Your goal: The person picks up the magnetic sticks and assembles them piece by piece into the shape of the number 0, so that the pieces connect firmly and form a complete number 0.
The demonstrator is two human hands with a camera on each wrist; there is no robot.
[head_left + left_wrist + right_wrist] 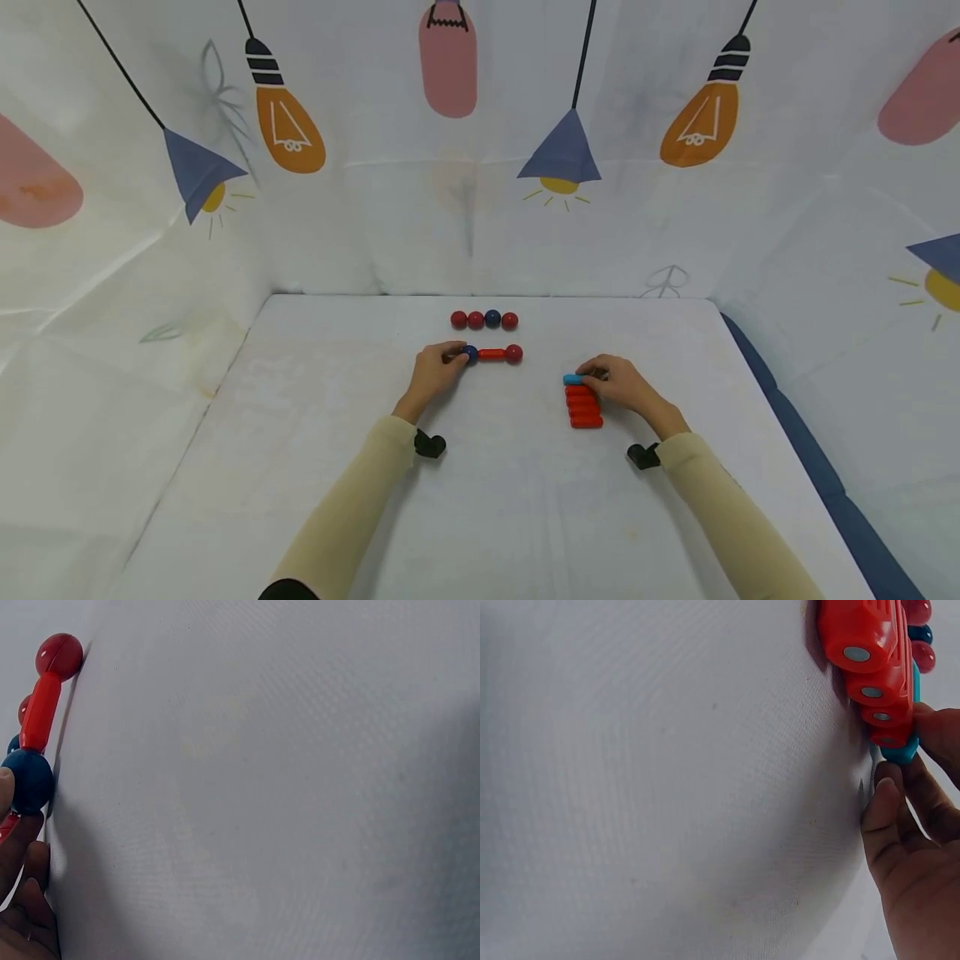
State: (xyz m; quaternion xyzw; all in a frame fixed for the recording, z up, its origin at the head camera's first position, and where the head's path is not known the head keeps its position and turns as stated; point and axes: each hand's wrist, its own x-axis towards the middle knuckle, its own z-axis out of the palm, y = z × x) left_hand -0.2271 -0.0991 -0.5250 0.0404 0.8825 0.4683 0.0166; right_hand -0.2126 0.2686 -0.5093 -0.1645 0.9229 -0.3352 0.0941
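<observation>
Pinches blue ball [470,354] between thumb and fingers of left hand [435,371]. Pinches blue stick [572,379] the same way in right hand [617,385]. Keeps a clear gap between both hands, over the white table [487,517]. Joined to blue ball in one straight line: red stick [492,354], then red ball [513,353] at the far right end. Lies just in front of four balls [476,320]. Over to the right, with blue stick at the back end: a row of red sticks [586,411]. Cannot tell if touching there.

Looks light and hard, like shiny plastic. Should not squash or bend. Not likely to crack from a small bump. May be a bit slippery, being so smooth. Likely to roll if a loose ball. Shows metal dots [857,654] on the stick ends, perhaps magnets, so could snap on by touch and come off with a tug. Best to hold a stick by the middle, with one end free. Best to hold a ball on two sides. Could droop or pop apart if lifted by one end only.
</observation>
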